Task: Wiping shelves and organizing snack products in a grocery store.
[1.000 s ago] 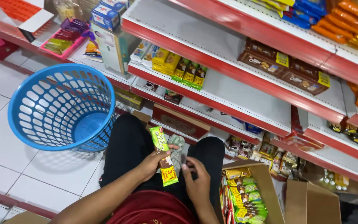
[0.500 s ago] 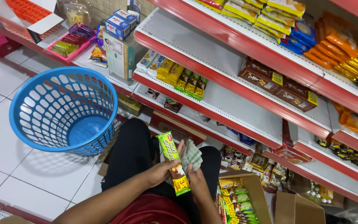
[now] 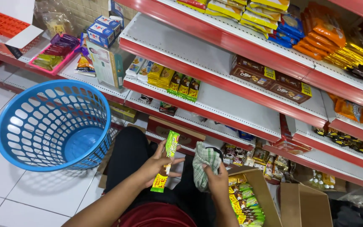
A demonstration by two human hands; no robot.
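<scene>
- Snack bar in a long green and yellow wrapper [image 3: 166, 160], held upright in the left hand [image 3: 156, 166], whose fingers are clamped around its middle, above the person's lap and black trousers.
- Checked green and white cloth [image 3: 203, 166], bunched in the right hand [image 3: 216, 181], fingers closed on it, just beside the bar and not touching it as far as the view shows.
- Progress, as a judgement: one bar is out of its box and in hand with the cloth next to it; it is not yet on any shelf, so most of the handling looks left.
- Open brown cardboard box [image 3: 262, 193], at the person's right on the floor, holding a packed row of green and yellow wrapped bars [image 3: 243, 205] like the one in hand; it looks nearly full.
- Second open cardboard box [image 3: 305, 206], just beyond it; I cannot tell its contents.
- Round blue plastic lattice basket [image 3: 53, 124], on the white tiled floor [image 3: 1, 189] at the person's left, nothing visible in it.
- Red-edged white shop shelves [image 3: 215, 94], ahead: a short row of yellow and green packets [image 3: 175, 82] sits near the left end of the middle shelf, brown boxes [image 3: 269, 80] on the shelf above, with much bare shelf between them.
</scene>
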